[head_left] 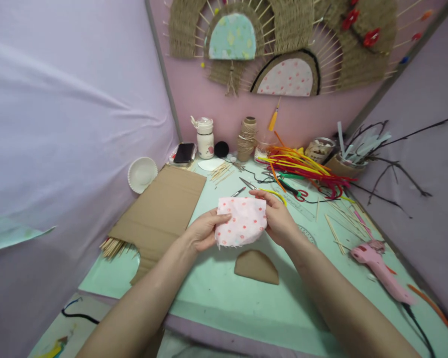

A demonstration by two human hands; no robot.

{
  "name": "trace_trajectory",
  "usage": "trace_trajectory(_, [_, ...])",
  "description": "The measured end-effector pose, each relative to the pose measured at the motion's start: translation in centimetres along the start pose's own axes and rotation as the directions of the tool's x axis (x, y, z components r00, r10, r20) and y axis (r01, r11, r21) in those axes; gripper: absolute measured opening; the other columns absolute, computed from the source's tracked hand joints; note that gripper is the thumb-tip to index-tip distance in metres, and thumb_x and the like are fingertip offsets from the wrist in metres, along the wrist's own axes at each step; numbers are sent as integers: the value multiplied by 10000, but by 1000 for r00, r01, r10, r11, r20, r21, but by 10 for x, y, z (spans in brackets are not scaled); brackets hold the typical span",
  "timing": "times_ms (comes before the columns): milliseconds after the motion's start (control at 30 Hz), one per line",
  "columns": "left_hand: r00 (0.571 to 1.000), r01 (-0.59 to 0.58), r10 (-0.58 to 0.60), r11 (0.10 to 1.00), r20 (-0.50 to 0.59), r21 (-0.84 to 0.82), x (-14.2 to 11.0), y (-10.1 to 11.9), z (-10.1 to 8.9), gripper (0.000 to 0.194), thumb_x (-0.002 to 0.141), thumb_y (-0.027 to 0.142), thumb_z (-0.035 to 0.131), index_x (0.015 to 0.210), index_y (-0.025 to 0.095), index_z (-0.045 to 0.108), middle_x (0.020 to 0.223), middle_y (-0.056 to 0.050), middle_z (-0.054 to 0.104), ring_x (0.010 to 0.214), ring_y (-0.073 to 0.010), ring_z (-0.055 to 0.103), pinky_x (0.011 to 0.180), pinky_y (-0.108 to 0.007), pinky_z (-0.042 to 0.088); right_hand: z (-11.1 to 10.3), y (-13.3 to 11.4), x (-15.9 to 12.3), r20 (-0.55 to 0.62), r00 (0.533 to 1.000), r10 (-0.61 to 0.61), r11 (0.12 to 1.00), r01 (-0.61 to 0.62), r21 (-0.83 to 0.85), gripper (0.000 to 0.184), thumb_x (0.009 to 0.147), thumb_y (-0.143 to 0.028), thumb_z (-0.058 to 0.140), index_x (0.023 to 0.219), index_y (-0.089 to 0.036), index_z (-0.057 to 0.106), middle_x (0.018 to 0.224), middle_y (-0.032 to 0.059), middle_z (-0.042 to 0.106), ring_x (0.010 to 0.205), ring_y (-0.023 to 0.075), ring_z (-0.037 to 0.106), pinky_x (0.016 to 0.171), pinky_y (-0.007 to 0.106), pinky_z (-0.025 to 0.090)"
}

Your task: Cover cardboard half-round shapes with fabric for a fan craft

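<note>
The left hand (204, 229) and right hand (280, 220) gripped the dotted cloth (245, 222) by its sides, sensible holds for something seemingly light, limp and fraying.

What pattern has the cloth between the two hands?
The cloth is pale pink with small red-pink dots; the head view shows it.

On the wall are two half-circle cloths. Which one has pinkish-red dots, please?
The lower right half-circle, edged in black: it is pale with pinkish-red dots. The upper left half-circle is mint green with yellowish patches.
</note>
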State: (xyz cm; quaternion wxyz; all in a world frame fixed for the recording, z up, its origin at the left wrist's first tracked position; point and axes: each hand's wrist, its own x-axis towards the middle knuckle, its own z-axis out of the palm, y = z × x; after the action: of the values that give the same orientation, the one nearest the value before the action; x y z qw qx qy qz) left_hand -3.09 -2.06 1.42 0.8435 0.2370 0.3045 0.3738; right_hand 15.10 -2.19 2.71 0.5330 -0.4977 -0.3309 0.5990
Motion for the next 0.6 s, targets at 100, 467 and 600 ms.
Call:
trace_trajectory(100, [998,-25,22,998,-58,-52,1,-1,-1,474,840,47,586,1308,61,517,1106,-189,718,1026,-280,700,961,-403,528,-4,-2,-5,136,972,191,976,-202,78,240,738,-375,650,915,-213,637,764,15,702,613,158,628,510,251,461])
trace_trajectory(467, [980,-170,187,964,-68,203,-14,-10,6,501,662,122,831,1126,108,642,1089,-153,732,932,-256,715,766,-293,573,-18,19,-13,112,983,147,987,-139,-77,362,582,-397,873,769,-166,667,655,5,697,564,135,612,571,262,489])
trace_trajectory(600, [961,-201,242,942,-131,268,-12,-12,3,513,624,199,872,1080,85,666,1013,-156,746,859,-248,722,763,-310,567,-22,24,-11,69,994,90,982,-77,-173,379,607,-465,845,650,-177,603,557,-20,627,486,107,532,485,235,415])
